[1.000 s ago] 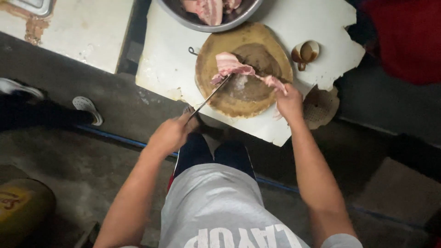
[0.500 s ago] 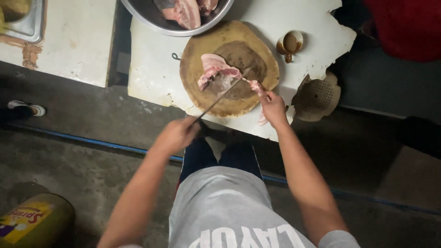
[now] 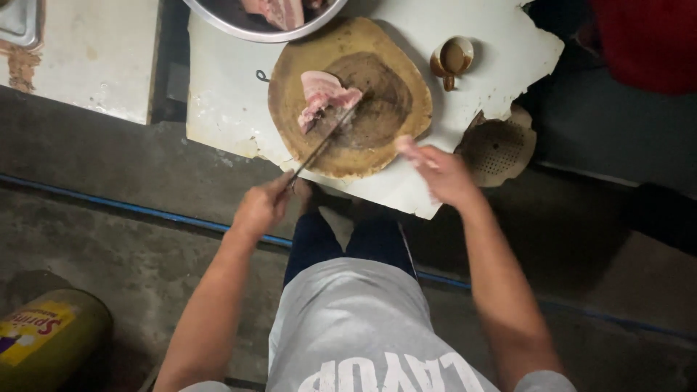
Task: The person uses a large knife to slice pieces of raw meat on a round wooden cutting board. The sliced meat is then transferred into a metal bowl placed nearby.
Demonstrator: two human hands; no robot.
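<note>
My right hand (image 3: 443, 174) has come off the meat (image 3: 324, 94), fingers loose, holding nothing. Left hand (image 3: 263, 207) clamps one knife (image 3: 323, 141), tip at the one meat piece on one board (image 3: 348, 94).

A rough grey concrete floor (image 3: 109, 247) fills the near scene, dimly lit, with a thin blue line (image 3: 131, 209) crossing it from left to right. At far left stands a worn white tabletop (image 3: 87, 58); right of it, a chipped white board (image 3: 501, 58). A yellow cylindrical container (image 3: 43, 341) sits near left.
</note>
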